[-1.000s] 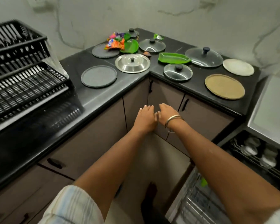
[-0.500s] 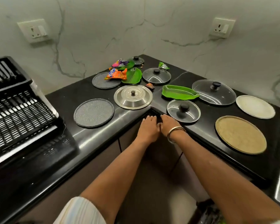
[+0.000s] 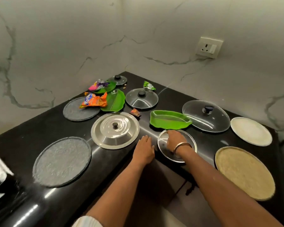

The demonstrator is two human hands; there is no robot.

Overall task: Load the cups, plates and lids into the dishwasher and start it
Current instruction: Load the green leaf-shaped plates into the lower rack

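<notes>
Right hand (image 3: 174, 141) moved onto small glass lid (image 3: 177, 145), gripping knob; left hand (image 3: 143, 149) flat, beside steel lid (image 3: 115, 130).

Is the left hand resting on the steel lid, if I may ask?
No, the left hand lies flat on the counter, beside the steel lid.

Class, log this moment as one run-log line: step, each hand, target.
step: picking first lid | right hand: over small glass lid, knob hidden | left hand: flat on counter | dishwasher: out of view
</notes>
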